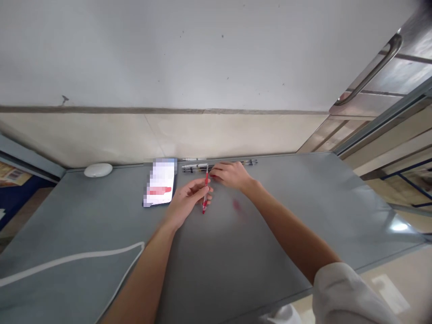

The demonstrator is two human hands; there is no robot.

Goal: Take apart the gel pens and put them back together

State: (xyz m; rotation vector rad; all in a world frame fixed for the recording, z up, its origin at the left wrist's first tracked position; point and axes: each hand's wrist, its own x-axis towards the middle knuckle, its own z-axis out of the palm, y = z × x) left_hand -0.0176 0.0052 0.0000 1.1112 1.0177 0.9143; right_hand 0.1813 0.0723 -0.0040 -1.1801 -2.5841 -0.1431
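Between the thumb and fingers of my left hand is a slim red pen, held nearly upright with its red end pointing down toward me. Just right of it, my right hand is closed, fingers curled together and fingertips close to the pen; a hint of red shows under them, but what they hold is hidden. Behind both hands, several thin black and clear pens or refills lie along the wall, partly covered by my right hand. A whitish stick lies among them at the left.
A lit phone lies left of my left hand. Farther left is a white rounded case. A white cable crosses the grey table. A blurred red spot shows below my right hand. The wall borders the table's back edge.
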